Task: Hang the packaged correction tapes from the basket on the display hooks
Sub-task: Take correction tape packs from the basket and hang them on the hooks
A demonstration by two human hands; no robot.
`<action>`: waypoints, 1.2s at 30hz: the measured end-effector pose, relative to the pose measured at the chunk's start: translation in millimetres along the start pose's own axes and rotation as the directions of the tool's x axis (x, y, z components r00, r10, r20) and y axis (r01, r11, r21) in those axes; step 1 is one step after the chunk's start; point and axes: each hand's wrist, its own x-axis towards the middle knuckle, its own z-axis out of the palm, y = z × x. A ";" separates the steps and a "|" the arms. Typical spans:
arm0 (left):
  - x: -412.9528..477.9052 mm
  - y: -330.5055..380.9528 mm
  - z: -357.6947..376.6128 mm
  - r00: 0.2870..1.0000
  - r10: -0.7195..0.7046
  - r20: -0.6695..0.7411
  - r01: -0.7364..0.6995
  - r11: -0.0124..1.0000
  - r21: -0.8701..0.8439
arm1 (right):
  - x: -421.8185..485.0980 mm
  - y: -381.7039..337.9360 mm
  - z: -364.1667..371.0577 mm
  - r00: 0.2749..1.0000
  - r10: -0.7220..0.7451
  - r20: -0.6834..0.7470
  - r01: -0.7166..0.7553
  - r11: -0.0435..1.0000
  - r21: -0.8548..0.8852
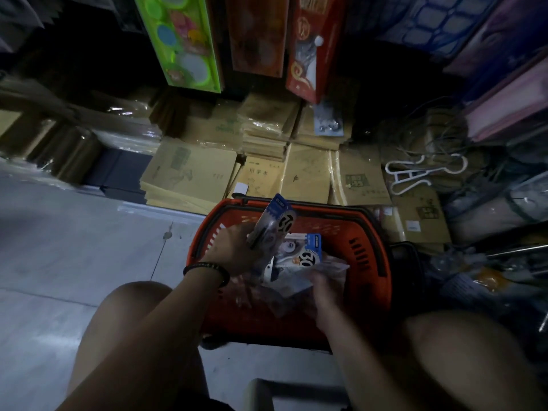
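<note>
An orange shopping basket stands on the floor between my knees. My left hand grips a blue-and-white correction tape pack, held tilted above the basket's left side. More packs lie inside the basket, partly covered by a clear plastic bag. My right hand reaches into the basket and is blurred; it touches the plastic bag, and its grasp is unclear. No display hooks are plainly visible.
Stacks of brown wrapped notebooks lie on the floor behind the basket. Green and red boxed goods hang above them. White hangers and wires clutter the right. Grey floor lies to the left.
</note>
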 end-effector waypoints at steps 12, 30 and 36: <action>-83.8 44.1 -15.0 0.975 0.131 -0.179 -0.215 0.758 -0.615 | -172.7 -83.1 -17.6 0.784 -0.620 -0.021 0.618 0.784 -0.066; -183.0 198.6 -93.4 0.844 0.337 -0.416 -0.536 0.520 -0.665 | -360.8 -194.0 -57.7 0.186 -0.931 0.315 0.947 0.084 -0.311; -197.6 252.7 -148.0 0.821 0.433 -0.373 -0.551 0.426 -0.717 | -401.9 -261.6 -91.0 -0.075 -0.901 0.428 0.823 -0.298 -0.483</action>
